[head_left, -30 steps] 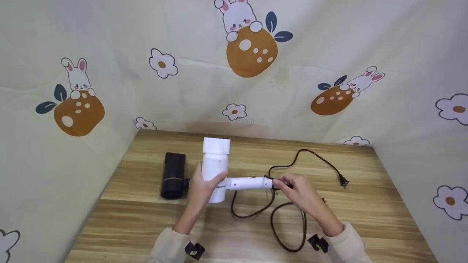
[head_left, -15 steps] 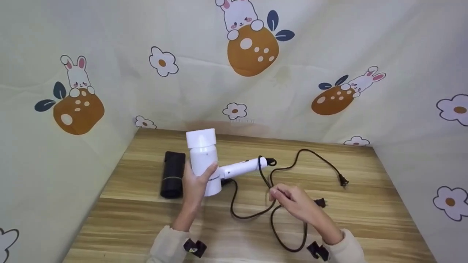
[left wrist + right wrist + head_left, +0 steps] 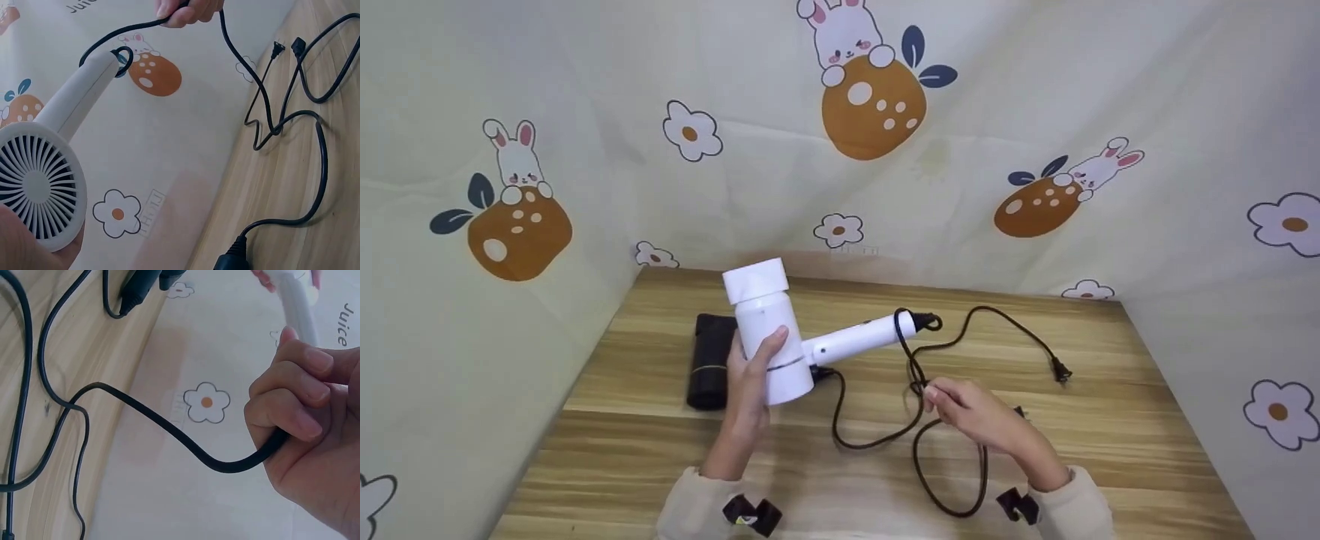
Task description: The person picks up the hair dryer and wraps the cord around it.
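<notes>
My left hand (image 3: 746, 397) grips the barrel of a white hair dryer (image 3: 761, 311), thumb across its front. The dryer tilts left, its handle (image 3: 855, 337) pointing right and slightly up. In the left wrist view its round slatted grille (image 3: 36, 185) faces the camera. A black power cord (image 3: 124, 29) leaves the handle's end in a small loop and runs to my right hand (image 3: 975, 416). The right fingers (image 3: 287, 408) curl round this cord, which hangs out below them in the right wrist view. Behind my left hand lies a black hair dryer (image 3: 707, 382), partly hidden.
On the wood-grain table (image 3: 622, 465), black cords cross and loop around my right hand. One plug (image 3: 1062, 371) lies at the right; another plug (image 3: 1019, 412) is partly hidden behind the right hand. A printed cloth (image 3: 765, 187) stands around the table's back and sides.
The white hair dryer has moved left in my left hand, and its handle has swung upward. My right hand has left the handle's end and moved lower, holding the cord.
</notes>
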### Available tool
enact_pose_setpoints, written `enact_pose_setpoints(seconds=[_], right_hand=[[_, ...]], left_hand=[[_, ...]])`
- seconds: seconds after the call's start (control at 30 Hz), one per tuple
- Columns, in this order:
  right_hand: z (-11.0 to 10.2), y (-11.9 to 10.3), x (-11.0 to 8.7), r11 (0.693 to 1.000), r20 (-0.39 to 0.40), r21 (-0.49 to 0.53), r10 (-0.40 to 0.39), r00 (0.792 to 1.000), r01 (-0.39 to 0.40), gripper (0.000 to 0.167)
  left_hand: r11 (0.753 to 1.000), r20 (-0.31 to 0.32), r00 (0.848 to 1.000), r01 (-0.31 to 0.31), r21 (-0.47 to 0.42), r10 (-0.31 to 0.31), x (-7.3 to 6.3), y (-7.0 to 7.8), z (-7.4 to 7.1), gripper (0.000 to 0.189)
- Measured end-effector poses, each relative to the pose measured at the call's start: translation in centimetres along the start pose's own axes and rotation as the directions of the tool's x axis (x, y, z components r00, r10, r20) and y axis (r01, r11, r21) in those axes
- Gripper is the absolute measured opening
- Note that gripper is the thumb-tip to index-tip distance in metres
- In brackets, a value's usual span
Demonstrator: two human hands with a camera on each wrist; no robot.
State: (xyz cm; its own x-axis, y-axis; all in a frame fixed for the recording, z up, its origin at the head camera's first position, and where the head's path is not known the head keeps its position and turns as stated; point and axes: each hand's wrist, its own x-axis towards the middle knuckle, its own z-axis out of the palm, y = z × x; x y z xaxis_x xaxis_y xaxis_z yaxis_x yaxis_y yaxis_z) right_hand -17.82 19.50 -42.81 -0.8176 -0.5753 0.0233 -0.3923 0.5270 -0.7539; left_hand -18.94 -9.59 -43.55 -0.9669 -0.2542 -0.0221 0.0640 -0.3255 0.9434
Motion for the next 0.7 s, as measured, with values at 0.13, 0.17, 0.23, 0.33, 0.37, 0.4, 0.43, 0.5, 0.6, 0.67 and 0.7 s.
enact_pose_setpoints(seconds=[0.13,0.17,0.23,0.33,0.37,0.4,0.43,0.5,0.6,0.67,0.7], right_hand=[[0.1,0.3,0.3,1.000,0.019,-0.023,0.009,1.000,-0.008,0.028],[0.2,0.4,0.4,0.999,0.022,-0.034,0.009,1.000,-0.009,0.029],[0.3,0.5,0.6,0.999,0.025,-0.047,0.016,1.000,-0.015,0.030],[0.4,0.7,0.9,0.998,0.006,-0.063,0.026,1.000,-0.026,0.032],[0.4,0.7,1.0,0.997,-0.005,-0.074,0.032,0.999,-0.032,0.032],[0.4,0.8,1.0,0.995,-0.019,-0.086,0.040,0.999,-0.042,0.031],[0.4,0.8,1.0,0.993,-0.041,-0.101,0.048,0.998,-0.052,0.029],[0.4,0.8,0.9,0.986,-0.093,-0.139,0.075,0.993,-0.088,0.025],[0.5,1.0,0.6,0.979,-0.155,-0.167,0.094,0.983,-0.120,0.022],[0.4,1.1,0.5,0.976,-0.177,-0.185,0.079,0.981,-0.112,0.021],[0.3,1.2,0.4,0.975,-0.178,-0.202,0.058,0.982,-0.094,0.019]], left_hand=[[1.000,0.039,0.999,0.011,-0.007,-0.011,-0.5,0.4,0.3,0.045],[1.000,0.051,0.999,0.017,-0.005,-0.017,-0.7,0.5,0.3,0.046],[1.000,0.079,0.996,0.028,-0.001,-0.028,-1.0,0.7,0.5,0.045],[0.999,0.134,0.990,0.040,0.006,-0.041,-1.4,1.0,0.6,0.044],[0.999,0.154,0.987,0.043,0.006,-0.043,-1.4,1.1,0.7,0.044],[0.999,0.173,0.984,0.046,0.008,-0.046,-1.5,1.1,0.7,0.043],[0.999,0.192,0.980,0.049,0.011,-0.050,-1.6,1.2,0.7,0.043],[0.998,0.223,0.973,0.056,0.027,-0.061,-1.6,1.3,0.7,0.043],[0.996,0.259,0.963,0.064,0.062,-0.078,-1.6,1.3,0.6,0.044],[0.994,0.276,0.957,0.070,0.089,-0.092,-1.6,1.3,0.5,0.044],[0.992,0.285,0.954,0.073,0.101,-0.099,-1.5,1.3,0.4,0.044]])
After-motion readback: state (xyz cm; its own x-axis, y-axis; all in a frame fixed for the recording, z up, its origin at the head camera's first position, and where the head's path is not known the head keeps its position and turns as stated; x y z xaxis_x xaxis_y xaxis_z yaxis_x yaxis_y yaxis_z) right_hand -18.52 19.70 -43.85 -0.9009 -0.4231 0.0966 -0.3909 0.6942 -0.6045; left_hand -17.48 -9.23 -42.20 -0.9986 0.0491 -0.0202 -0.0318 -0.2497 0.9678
